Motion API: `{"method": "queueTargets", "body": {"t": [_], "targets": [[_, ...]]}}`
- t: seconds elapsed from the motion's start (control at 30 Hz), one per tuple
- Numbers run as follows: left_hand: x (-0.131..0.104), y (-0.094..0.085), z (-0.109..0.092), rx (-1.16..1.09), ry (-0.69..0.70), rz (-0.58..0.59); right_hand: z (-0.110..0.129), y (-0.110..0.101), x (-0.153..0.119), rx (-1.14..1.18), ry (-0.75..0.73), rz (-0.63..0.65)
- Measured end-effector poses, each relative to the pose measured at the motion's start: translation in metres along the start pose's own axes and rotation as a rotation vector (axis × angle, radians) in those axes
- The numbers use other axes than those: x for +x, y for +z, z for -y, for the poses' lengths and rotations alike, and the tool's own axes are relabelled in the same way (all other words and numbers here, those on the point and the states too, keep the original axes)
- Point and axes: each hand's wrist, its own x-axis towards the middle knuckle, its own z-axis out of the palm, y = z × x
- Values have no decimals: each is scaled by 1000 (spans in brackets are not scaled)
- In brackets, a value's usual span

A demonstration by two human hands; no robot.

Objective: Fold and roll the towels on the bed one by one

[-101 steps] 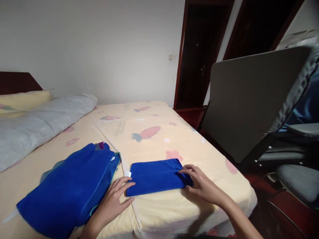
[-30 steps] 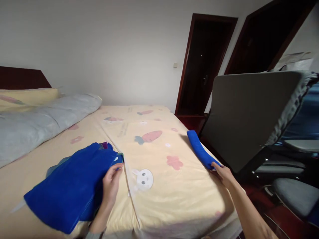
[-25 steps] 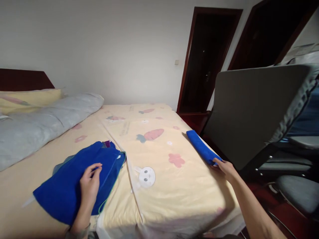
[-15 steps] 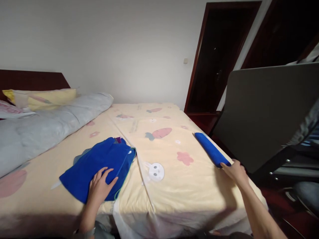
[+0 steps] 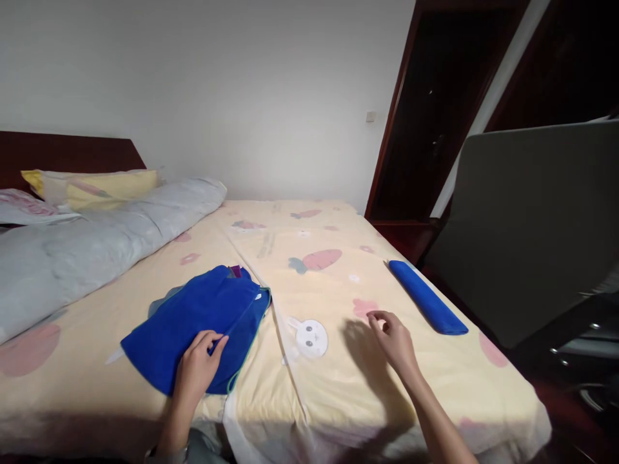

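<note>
A loose pile of blue cloths [image 5: 193, 316] lies on the left half of the bed, with a green-edged piece under the top layer and a bit of purple at its far end. My left hand [image 5: 200, 361] rests on the near right part of this pile, thumb and fingertips pinched together on the top blue cloth. Toward the bed's right edge lies a blue cloth folded into a narrow strip [image 5: 428, 298], untouched. Between the two, my right hand [image 5: 394, 338] hovers above the sheet, fingers curled in toward the thumb, with nothing visible in them.
The bed carries a yellow patterned sheet [image 5: 314, 290]. A rolled grey quilt [image 5: 106, 235] and a yellow pillow [image 5: 113, 187] lie at the left by the dark headboard [image 5: 72, 151]. Right of the bed stands a large dark panel [image 5: 527, 225], with a dark door [image 5: 425, 116] behind.
My right hand has let go of the folded blue strip's near end and moved left over the sheet. My left hand's spread fingers have drawn together on the cloth. The view shifted slightly.
</note>
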Motion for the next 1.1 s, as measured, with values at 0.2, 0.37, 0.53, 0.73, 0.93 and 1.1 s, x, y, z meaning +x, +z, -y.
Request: {"method": "queueTargets", "body": {"t": [0.2, 0.37, 0.53, 0.73, 0.93, 1.1], "targets": [[-23, 0, -102, -286, 136, -31, 56, 38, -33, 608, 189, 579], [-94, 44, -195, -415, 429, 464, 89, 59, -61, 1024, 390, 751], [-91, 57, -190, -387, 450, 419, 70, 43, -48, 924, 298, 510], [-16, 69, -92, 26, 113, 81, 37, 9, -34, 671, 59, 366], [-2, 94, -61, 17, 73, 295, 17, 5, -30, 515, -27, 314], [-3, 77, -78, -155, 183, 138, 20, -10, -32, 299, -98, 241]]}}
